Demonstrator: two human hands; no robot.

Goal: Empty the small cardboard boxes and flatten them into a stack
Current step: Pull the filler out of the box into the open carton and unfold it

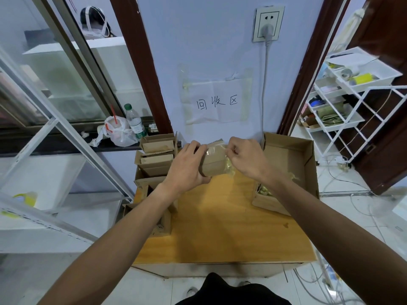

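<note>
Left hand (187, 170) grips a small box (214, 165) mid-frame above the tabletop (220, 227), steadying it so the right hand (246, 159) can pinch the clear bag (217, 148) poking out its top, to tug it free I'd guess. More small boxes (157, 155) wait at left. The big open carton (293, 155) on the right is probably for the contents.

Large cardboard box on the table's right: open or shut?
Open. The large cardboard box has nothing over its top; its inner walls and floor show.

Looks forward and steeply down from head height, wide-angle, onto the counter (220, 227); sits near the left hand (187, 168) and right hand (248, 159); faces the wall (209, 40) squarely, just behind the counter.
</note>
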